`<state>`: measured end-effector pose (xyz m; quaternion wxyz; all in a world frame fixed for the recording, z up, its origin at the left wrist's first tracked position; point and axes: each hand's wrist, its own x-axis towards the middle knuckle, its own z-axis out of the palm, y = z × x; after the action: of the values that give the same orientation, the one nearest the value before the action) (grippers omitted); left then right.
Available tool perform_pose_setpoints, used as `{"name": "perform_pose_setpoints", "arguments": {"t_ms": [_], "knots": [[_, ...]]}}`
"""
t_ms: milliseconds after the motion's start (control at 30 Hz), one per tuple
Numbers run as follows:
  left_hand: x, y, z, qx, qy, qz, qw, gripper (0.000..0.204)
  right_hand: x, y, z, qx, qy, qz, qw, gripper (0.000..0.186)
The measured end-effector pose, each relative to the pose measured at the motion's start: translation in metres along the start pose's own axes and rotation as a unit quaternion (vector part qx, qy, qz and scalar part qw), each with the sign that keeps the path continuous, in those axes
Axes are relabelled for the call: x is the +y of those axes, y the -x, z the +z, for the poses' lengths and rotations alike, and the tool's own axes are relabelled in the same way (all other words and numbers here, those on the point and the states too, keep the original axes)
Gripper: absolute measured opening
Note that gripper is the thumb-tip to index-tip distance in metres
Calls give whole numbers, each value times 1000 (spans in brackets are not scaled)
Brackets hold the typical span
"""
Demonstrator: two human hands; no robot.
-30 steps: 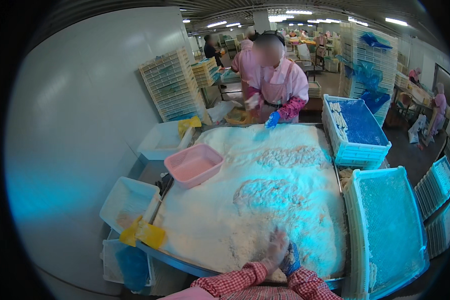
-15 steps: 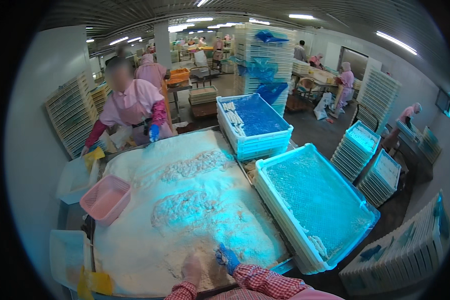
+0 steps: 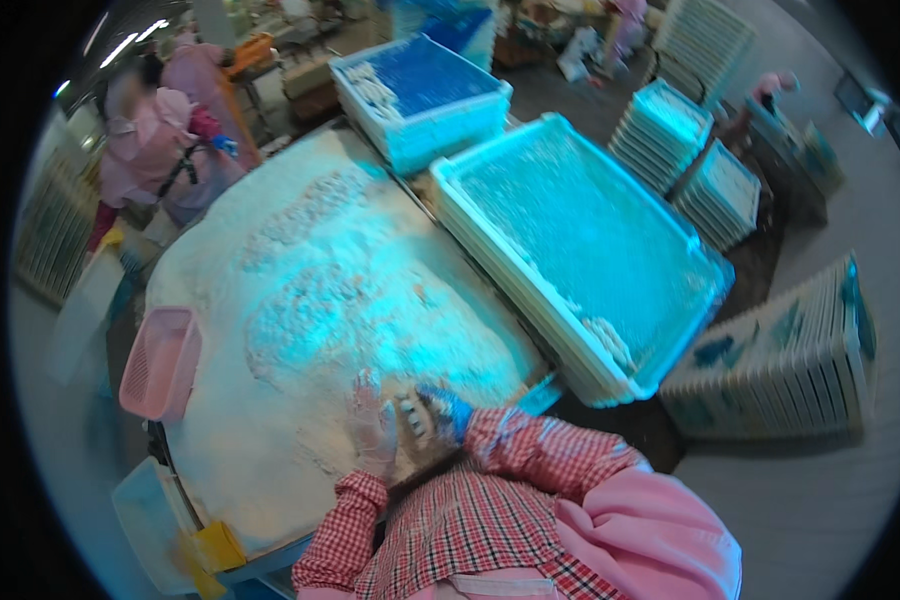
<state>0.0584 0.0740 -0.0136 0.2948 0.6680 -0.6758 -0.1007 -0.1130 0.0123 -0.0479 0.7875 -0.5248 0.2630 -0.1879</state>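
My left hand [image 3: 372, 425], in a thin see-through glove dusted white, lies with its fingers stretched out on the white powder [image 3: 300, 410] at the near edge of the table. Just right of it, several small pale pieces [image 3: 412, 415] lie in a short row. My right hand [image 3: 446, 412], in a blue glove caked with powder, is beside these pieces on their right. Blur hides how its fingers are bent and whether they grip anything. Farther off on the powder are two lumpy coated heaps, a nearer heap [image 3: 305, 315] and a farther heap [image 3: 310, 215].
White stacked trays [image 3: 500, 260] stand at the table's right edge, the top one holding a few pale pieces. Behind is another tray stack [image 3: 420, 140] with a blue lining. A pink basket [image 3: 160, 365] sits at the left edge. Across the table stands a co-worker [image 3: 160, 150].
The view has tilted down and turned, so the table sits higher and my arms and apron show more. My hands remain at the near edge; the pale pieces between them now show.
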Motion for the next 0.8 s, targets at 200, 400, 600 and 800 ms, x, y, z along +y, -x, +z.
{"name": "perform_pose_setpoints", "arguments": {"t_ms": [200, 400, 600, 800], "knots": [[-66, 74, -41, -204, -234, 61, 949, 59, -212, 135, -71, 284, -13, 99, 954, 45], [-73, 55, -5, -18, 21, -119, 993, 69, -177, 243, -229, 439, 37, 66, 895, 54], [-35, 25, -14, -236, -168, 81, 954, 72, -167, 250, -240, 370, 46, 110, 921, 65], [-67, -40, -13, -15, -100, -89, 991, 63, -157, 275, -251, 365, 87, 197, 906, 51]]}}
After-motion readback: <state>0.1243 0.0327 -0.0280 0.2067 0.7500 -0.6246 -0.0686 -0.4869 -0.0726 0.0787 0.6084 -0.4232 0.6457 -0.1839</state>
